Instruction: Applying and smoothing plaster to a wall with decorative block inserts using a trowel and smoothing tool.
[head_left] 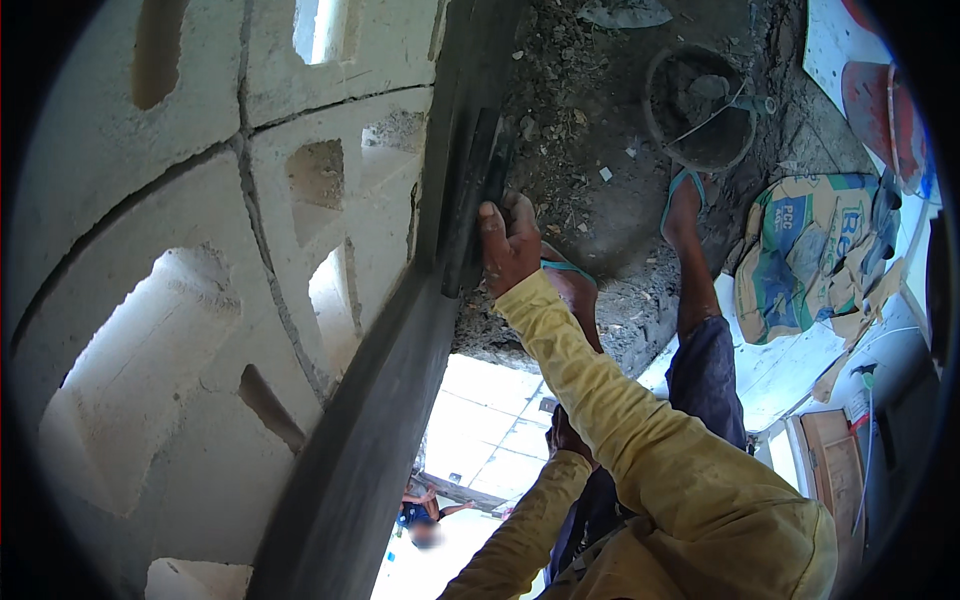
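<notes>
My right hand (511, 243), in a yellow sleeve, is closed around a long dark plastering float (470, 205). The float lies along a smooth grey mortar band (350, 440) at the edge of the pale openwork block wall (210, 360). Below my right forearm, my left hand (567, 436) hangs near my thigh. It is dark and partly covered by that forearm, so its fingers cannot be made out.
A round bucket (650, 120) with a wire handle stands by my foot on rubble-strewn ground (610, 215). Right of it lie a crumpled cement bag (795, 255) and a red container (870, 110). Beyond pale floor tiles (475, 400), another person (415, 512) is visible below.
</notes>
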